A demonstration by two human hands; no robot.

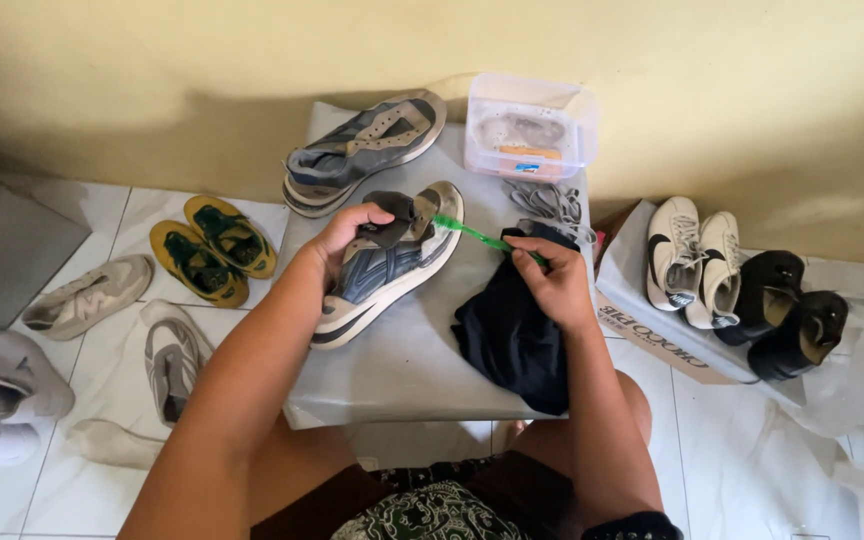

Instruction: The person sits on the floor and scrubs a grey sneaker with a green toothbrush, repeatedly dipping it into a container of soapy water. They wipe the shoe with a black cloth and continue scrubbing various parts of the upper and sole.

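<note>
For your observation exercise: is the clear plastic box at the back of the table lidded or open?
Open: the clear plastic box shows no lid, and its rim is bare, with an orange-topped item visible inside.

Both bare forearms reach forward from the lap; the left hand [347, 235] curls, fingers bent in a clasp. The right hand [550, 275] pinches shut, knuckles up; wrist slightly bent.

The person's arms are bare, with no sleeves, and the left hand [347, 235] and right hand [550, 282] wear no gloves or rings. At the bottom centre of the frame, dark shorts [432, 505] show a green-and-white paisley-like pattern. The knees are bare.
</note>
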